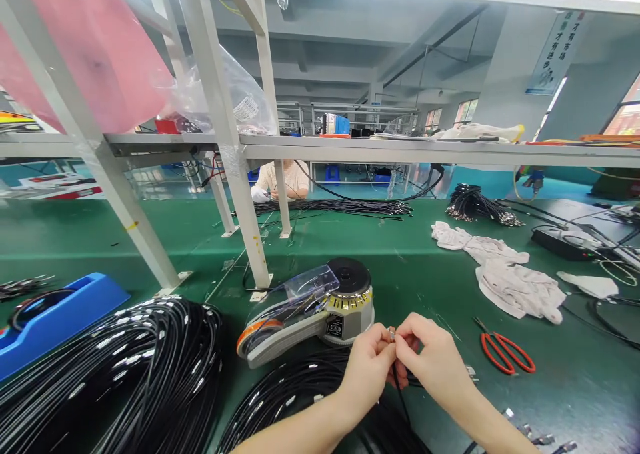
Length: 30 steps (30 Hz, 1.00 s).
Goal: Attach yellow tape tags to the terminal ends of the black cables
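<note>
My left hand [367, 364] and right hand [435, 357] pinch the end of a black cable [401, 397], fingertips nearly closed — steadying it just below the tip should, I'd judge, stop it twisting. The rest hangs below my grip. Far left of it, a blue holder [103, 287] carries a black loop [45, 298]; up left, a clear bag's [240, 94] contents I can't make out.

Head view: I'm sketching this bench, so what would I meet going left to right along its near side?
Large coiled bundle of black cables → grey tape dispenser with a round black top → bare left hand → bare right hand → red-handled metal scissors.
</note>
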Available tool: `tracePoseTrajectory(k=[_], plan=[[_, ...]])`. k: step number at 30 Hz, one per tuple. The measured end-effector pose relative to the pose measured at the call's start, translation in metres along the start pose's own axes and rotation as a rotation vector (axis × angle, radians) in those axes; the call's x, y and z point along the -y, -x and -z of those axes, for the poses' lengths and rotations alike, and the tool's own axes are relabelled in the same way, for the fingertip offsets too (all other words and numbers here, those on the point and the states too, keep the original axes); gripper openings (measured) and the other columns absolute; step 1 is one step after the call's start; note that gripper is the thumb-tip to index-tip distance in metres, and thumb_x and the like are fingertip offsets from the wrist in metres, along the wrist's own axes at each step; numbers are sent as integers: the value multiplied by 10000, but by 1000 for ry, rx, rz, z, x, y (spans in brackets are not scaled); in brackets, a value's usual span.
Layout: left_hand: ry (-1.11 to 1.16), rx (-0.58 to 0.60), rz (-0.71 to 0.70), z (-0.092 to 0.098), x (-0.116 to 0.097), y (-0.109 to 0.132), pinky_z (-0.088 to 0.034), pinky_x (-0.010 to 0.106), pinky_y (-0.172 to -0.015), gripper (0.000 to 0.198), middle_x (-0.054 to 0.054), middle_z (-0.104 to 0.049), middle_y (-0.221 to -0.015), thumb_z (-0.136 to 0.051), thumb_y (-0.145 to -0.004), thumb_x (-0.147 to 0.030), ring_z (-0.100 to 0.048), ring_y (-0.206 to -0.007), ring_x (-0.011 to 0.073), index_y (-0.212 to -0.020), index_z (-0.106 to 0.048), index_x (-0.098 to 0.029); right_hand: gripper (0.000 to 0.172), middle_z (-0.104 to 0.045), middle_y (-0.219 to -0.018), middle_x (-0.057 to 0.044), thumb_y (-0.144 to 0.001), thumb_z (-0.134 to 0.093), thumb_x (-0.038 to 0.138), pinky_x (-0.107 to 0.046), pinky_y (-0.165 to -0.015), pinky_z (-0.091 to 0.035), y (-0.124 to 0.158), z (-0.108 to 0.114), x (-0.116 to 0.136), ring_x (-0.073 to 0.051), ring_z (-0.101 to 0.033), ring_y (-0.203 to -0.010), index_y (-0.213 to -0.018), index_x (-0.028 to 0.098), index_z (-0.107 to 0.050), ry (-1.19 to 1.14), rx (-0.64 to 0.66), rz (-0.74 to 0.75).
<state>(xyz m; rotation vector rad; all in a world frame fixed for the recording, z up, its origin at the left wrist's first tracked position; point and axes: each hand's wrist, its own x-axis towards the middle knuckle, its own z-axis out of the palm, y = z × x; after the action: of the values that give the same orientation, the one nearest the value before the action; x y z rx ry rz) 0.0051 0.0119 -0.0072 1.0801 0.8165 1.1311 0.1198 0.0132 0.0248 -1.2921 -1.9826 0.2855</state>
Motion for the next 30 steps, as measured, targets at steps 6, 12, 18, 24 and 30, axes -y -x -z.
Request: tracePoseTrajectory(k=[6, 12, 18, 24, 30], plan=[[42, 40, 37, 3, -1, -2, -332, 178, -350, 241, -38, -524, -406, -559, -720, -374, -491, -345, 109, -688, -418, -182, 143, -476, -579, 12, -673, -424, 135, -265, -560, -351, -12, -8, -14, -159, -459, -578, -546, 201, -425, 17, -111, 78], [277, 118, 112, 10, 0, -2, -399, 205, -383, 195, -3, -572, -476, -560, -721, -320, -537, -375, 127, -757, -466, -153, 236, -444, -458, 33, -725, -440, 255, -261, -501, -350, -43, -10, -64, -145, -444, -469, -494, 205, -445, -291, -40, -239], [358, 107, 120, 13, 0, -8, -416, 208, -395, 194, -4, -564, -481, -567, -725, -315, -526, -371, 114, -760, -476, -147, 153, -566, -584, -1, -676, -444, 252, -266, -542, -423, -61, -22, -67, -160, -538, -539, -615, 186, -568, -399, 49, -250], [281, -24, 42, 10, -3, -8, -355, 189, -342, 343, -50, -439, -367, -478, -782, -481, -445, -308, 95, -681, -457, -155, 229, -591, -608, -17, -696, -543, 359, -261, -486, -420, -84, -40, -61, -137, -517, -482, -721, 153, -641, -505, 110, -381], [287, -20, -2, 11, 1, -10, -362, 212, -374, 323, -61, -413, -396, -462, -792, -467, -435, -335, 94, -718, -469, -152, 328, -564, -595, -10, -740, -512, 450, -227, -432, -393, -87, -52, -54, -98, -486, -430, -687, 142, -612, -665, 167, -459]])
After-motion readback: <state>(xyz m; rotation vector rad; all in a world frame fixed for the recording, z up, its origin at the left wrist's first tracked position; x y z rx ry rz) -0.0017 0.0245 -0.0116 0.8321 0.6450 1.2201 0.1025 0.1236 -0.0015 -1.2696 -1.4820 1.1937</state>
